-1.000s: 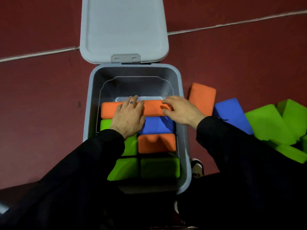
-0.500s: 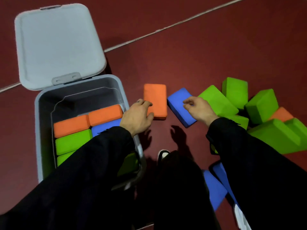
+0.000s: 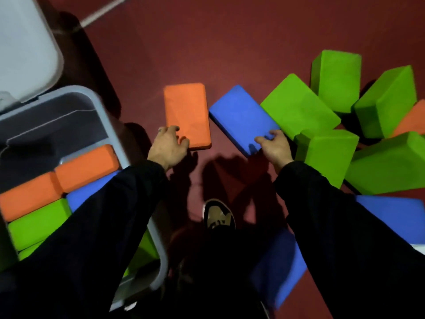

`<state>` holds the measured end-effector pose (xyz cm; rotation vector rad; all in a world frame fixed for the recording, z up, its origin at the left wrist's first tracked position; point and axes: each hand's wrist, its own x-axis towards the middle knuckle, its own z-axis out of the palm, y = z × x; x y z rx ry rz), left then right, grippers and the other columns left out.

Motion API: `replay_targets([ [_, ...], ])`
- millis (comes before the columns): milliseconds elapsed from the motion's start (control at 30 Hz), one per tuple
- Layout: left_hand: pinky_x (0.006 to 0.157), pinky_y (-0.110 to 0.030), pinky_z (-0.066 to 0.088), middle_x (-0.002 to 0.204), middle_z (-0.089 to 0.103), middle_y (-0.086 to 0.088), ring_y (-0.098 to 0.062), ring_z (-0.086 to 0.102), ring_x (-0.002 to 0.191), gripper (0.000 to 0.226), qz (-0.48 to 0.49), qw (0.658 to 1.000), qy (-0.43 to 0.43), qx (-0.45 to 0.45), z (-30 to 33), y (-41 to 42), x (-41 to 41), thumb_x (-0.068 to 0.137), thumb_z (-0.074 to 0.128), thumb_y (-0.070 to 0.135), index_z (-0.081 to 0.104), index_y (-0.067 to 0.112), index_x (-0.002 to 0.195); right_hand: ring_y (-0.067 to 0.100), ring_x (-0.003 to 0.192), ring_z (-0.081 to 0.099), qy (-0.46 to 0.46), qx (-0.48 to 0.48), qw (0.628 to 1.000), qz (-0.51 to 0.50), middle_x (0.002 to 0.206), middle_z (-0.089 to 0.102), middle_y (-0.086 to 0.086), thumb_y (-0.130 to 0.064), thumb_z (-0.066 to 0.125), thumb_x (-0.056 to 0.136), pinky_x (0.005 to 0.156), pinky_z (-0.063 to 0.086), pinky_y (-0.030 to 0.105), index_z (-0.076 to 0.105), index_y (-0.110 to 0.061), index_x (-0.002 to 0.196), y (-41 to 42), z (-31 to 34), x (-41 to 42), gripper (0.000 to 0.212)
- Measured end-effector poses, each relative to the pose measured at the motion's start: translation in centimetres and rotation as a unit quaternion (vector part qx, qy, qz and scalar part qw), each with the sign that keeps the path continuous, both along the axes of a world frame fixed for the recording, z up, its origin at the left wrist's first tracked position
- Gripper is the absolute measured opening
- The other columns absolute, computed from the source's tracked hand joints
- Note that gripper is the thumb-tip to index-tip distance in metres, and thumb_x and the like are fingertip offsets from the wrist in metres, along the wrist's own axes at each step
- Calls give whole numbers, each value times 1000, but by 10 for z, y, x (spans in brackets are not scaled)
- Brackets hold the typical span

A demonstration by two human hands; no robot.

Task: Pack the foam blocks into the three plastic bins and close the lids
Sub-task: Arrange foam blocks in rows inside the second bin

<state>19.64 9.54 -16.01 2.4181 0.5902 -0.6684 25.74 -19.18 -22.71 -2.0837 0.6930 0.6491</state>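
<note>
Head view showed both hands had left the bin [image 3: 110, 125] for the floor: left hand [image 3: 169, 147] curled on the near end of the orange block [image 3: 187, 111], right hand [image 3: 274, 146] grasping the near corner of the blue block [image 3: 241, 116] beside it. Two more blocks were about to go in. Sleeves hid much of the bin's contents; motion blur softened edges.

Bin [image 3: 108, 125] left, blocks inside; loose blocks [image 3: 299, 107] right.
</note>
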Motion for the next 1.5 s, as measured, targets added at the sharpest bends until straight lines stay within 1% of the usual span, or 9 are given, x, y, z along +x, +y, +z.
replay_targets([
  [100,116,-43,35,153,30,-19,-36,40,138,68,67,997,35,-10,-34,11,20,96,57,39,33,6,151,27,118,66,-20,-11,995,-102,130,66,12,-72,84,51,104,51,47,51,-9,132,-19,-76,23,108],
  [200,112,-43,39,152,35,-18,-35,40,137,74,150,982,109,-43,-67,18,33,91,63,43,34,5,147,25,120,65,-43,73,982,-166,136,62,16,-35,92,70,102,52,41,42,-2,141,-11,-95,27,93],
  [333,71,-29,51,117,61,-5,-20,61,90,50,280,934,143,-169,-93,15,31,86,70,32,49,11,126,29,122,61,-53,67,979,-184,139,57,14,-45,86,55,104,51,46,35,-12,145,-4,-99,18,109],
  [467,91,-40,57,110,70,-10,-27,69,95,43,326,924,95,-175,-106,3,28,82,74,34,62,4,111,23,106,60,-78,97,965,-229,125,54,11,-8,82,82,80,53,18,36,-8,132,2,-79,11,68],
  [600,95,-47,56,120,61,-7,-27,67,102,68,358,902,48,-236,-100,-13,31,79,73,41,40,11,130,31,107,66,-75,187,936,-290,122,61,14,-5,82,80,98,52,47,32,-20,119,12,-76,5,66],
  [700,101,-50,52,124,54,-3,-26,62,109,72,366,897,14,-249,-100,-11,35,81,69,52,29,18,130,32,121,65,-49,268,903,-333,138,59,9,-17,90,61,102,50,58,18,-29,150,14,-63,8,115],
  [967,108,-43,47,141,48,-13,-29,54,125,115,347,926,-52,-140,-43,2,17,57,78,65,30,14,148,26,116,68,-75,211,943,-246,132,66,4,-25,93,56,97,56,53,44,-19,142,6,-33,-18,99],
  [1300,106,-36,39,133,56,-19,-32,51,125,75,149,956,-255,10,129,28,-114,84,69,49,48,6,143,23,120,60,-242,92,961,-99,134,56,11,-13,92,71,96,48,22,38,-10,143,37,118,-122,90],
  [1500,109,-26,33,132,50,-15,-24,49,125,70,261,883,-390,-23,223,89,-172,85,65,42,47,5,141,26,129,53,-326,49,942,65,142,50,9,-29,90,66,107,46,52,36,-31,148,68,223,-114,98],
])
